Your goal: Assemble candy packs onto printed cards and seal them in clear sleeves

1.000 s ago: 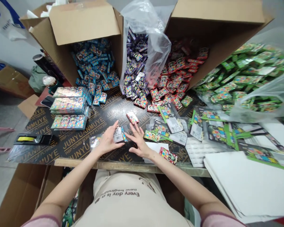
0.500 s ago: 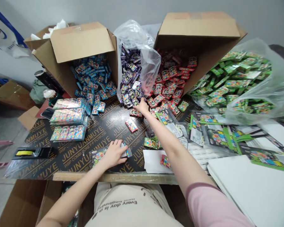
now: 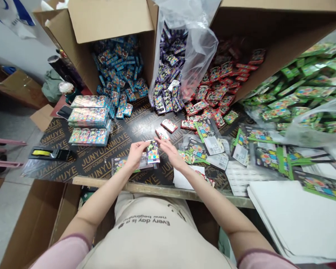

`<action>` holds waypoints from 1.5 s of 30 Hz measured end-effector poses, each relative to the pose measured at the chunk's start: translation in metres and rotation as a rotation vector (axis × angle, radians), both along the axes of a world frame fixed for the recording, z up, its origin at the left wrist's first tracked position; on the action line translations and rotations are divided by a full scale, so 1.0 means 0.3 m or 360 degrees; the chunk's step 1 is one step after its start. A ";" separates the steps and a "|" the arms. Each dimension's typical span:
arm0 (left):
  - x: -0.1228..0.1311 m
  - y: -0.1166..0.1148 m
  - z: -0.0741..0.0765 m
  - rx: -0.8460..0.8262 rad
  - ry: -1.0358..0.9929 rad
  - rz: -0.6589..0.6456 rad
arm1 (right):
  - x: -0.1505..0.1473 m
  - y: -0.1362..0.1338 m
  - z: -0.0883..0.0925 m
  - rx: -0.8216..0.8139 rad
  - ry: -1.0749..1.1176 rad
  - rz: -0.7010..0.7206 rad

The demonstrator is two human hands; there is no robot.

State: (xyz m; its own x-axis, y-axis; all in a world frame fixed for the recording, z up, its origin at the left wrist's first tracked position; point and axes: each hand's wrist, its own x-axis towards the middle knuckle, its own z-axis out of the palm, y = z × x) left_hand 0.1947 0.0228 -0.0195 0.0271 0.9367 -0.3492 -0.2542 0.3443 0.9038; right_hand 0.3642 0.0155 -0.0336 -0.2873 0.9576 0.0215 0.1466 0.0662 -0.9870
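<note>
Near the table's front, my left hand [image 3: 137, 152] pinches a small purple packet [image 3: 152, 152] at its left side. My right hand [image 3: 170, 150] is at the packet's upper right, fingers stretched out. Just behind the hands lie two red packets, one [image 3: 168, 126] whole in view and one [image 3: 161, 133] partly covered by my fingers. A clear plastic sleeve [image 3: 119, 163] with a printed card lies under my left hand and wrist. Purple packets [image 3: 168, 98] spill from a clear bag behind, with loose red packets [image 3: 212, 108] to their right.
Blue packets [image 3: 119, 67] fill an open carton at the back left. Wrapped packet stacks [image 3: 89, 136] and a tape dispenser [image 3: 52, 153] stand at left. Green packets [image 3: 302, 93], printed sleeves [image 3: 268, 158] and a white board [image 3: 302, 220] lie at right.
My right hand has come back from the purple pile to my left hand. My left hand has lifted, and a purple packet is now in it. Another red packet lies behind. The view has shifted.
</note>
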 end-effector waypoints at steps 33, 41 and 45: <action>-0.205 -0.175 -0.097 0.1449 0.1831 -0.0617 | -0.105 -0.181 0.010 -0.1064 0.0977 -0.0337; -0.203 -0.178 -0.078 0.1528 0.1884 -0.0707 | -0.073 -0.152 -0.063 -0.0333 0.0146 -0.0617; -0.236 -0.156 -0.073 0.1362 0.1961 -0.0624 | 0.061 -0.061 -0.101 0.0359 -0.0779 -0.0635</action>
State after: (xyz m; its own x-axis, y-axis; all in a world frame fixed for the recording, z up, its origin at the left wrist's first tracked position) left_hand 0.1238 -0.0239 -0.0414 0.4183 0.8647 0.2779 0.7484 -0.5015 0.4340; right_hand 0.3825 -0.0028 -0.0641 0.0605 0.9797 0.1909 0.6298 0.1109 -0.7688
